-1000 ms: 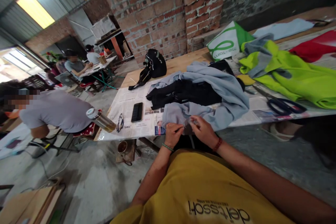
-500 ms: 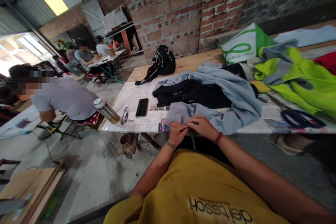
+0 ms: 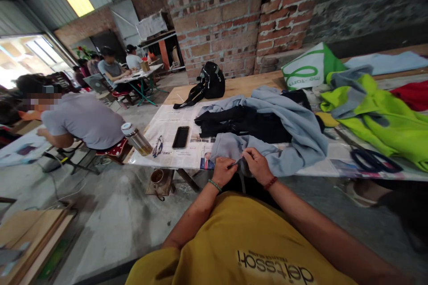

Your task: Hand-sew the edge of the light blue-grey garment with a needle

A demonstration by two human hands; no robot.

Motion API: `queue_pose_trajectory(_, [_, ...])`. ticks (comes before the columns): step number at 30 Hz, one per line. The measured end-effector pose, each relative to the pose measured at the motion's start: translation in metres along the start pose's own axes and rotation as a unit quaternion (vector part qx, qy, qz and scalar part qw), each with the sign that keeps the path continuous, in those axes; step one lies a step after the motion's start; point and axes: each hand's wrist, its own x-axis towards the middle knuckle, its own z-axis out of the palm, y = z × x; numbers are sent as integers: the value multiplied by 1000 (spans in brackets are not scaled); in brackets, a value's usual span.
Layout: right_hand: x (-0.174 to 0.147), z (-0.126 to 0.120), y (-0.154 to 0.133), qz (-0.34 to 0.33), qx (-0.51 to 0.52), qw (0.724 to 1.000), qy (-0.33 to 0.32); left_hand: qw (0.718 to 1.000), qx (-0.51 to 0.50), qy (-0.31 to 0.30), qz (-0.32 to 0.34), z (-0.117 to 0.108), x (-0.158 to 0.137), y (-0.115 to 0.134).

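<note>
A grey-blue garment (image 3: 290,120) lies bunched over the table's front edge, with a black cloth part (image 3: 250,125) across its middle. My left hand (image 3: 224,172) is closed on the garment's near edge. Just to its right, my right hand (image 3: 257,167) is pinched, thumb against fingertips, close to the same edge. Whatever small thing sits in that pinch is too small to make out. A beaded bracelet circles each wrist.
On the newspaper-covered table (image 3: 174,120) are a phone (image 3: 181,137), glasses (image 3: 158,146), a bottle (image 3: 136,139) and a black bag (image 3: 214,80). Large scissors (image 3: 376,160) lie at right beside a yellow-green garment (image 3: 384,116). A person (image 3: 83,116) sits at the left.
My right hand has lifted slightly and turned, its fingertips drawing up a little from the left hand. My left hand keeps hold of the garment edge. The view has shifted slightly.
</note>
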Motion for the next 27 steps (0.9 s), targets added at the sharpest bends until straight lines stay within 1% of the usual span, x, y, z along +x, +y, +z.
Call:
queue_pose_trajectory(4, [-4,6,7,-5,5,998,-55,1000,8,1,13,1,-2,-1])
queue_pose_trajectory(6, [-4,6,9,-5,16,998,-54,1000,8,-2,13,1,-3,-2])
queue_pose_trajectory(9, [6,3,8,33,79,996,1,1000,2,-14,14,0,-3,-3])
queue_pose_trajectory(12, [24,-8,4,62,160,983,66,1000,1,-18,13,1,-3,-4])
queue_pose_trajectory(14, [34,-18,1,68,189,977,75,1000,1,-15,15,1,-3,-5])
queue_pose_trajectory(16, [39,-27,-3,85,201,975,49,1000,-1,-12,22,2,-3,-5])
queue_pose_trajectory(17, [39,-30,-6,101,211,972,19,1000,-2,-8,25,2,-3,-5])
queue_pose_trajectory(20, [33,-34,-15,147,259,951,-84,1000,1,0,25,1,-3,-3])
queue_pose_trajectory(22, [30,-34,-20,154,293,936,-122,1000,6,-6,22,0,-3,-2])
queue_pose_trajectory(23, [29,-33,-22,147,304,933,-125,1000,7,-12,21,-1,-2,-2])
queue_pose_trajectory(25, [32,-35,-24,123,308,937,-109,1000,7,-16,20,-2,-2,-1])
queue_pose_trajectory(27, [37,-40,-23,83,271,956,-72,1000,4,-15,19,-2,-2,-1])
